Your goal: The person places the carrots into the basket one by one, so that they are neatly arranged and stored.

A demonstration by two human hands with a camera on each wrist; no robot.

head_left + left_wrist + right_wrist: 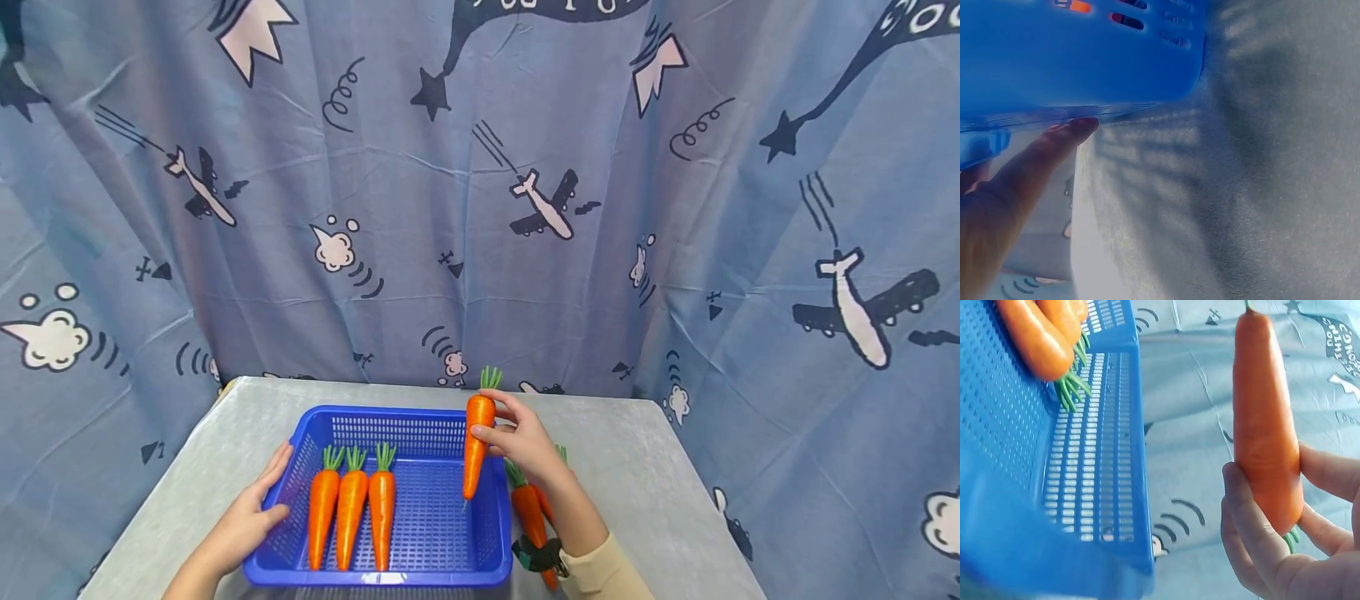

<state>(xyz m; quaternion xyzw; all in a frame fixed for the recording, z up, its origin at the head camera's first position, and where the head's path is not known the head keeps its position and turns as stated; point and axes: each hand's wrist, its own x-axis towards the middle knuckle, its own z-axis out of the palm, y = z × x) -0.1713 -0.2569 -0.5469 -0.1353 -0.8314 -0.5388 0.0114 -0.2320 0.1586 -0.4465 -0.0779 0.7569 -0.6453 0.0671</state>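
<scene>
Left hand (243,521) flat on basket (405,421), three carrots (351,515) inside, right-hand fingers (491,435) holding one carrot (476,446)

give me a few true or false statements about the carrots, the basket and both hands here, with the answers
1. Three carrots lie side by side in the blue basket. True.
2. The right hand is empty. False: it grips a fourth carrot, held upright with its green top up, over the basket's right side.
3. The left hand rests against the basket's left rim. True.
4. The carrots in the basket lie with their green tops toward the person. False: the tops point away, toward the curtain.
5. More carrots lie on the table to the right of the basket. True.
</scene>
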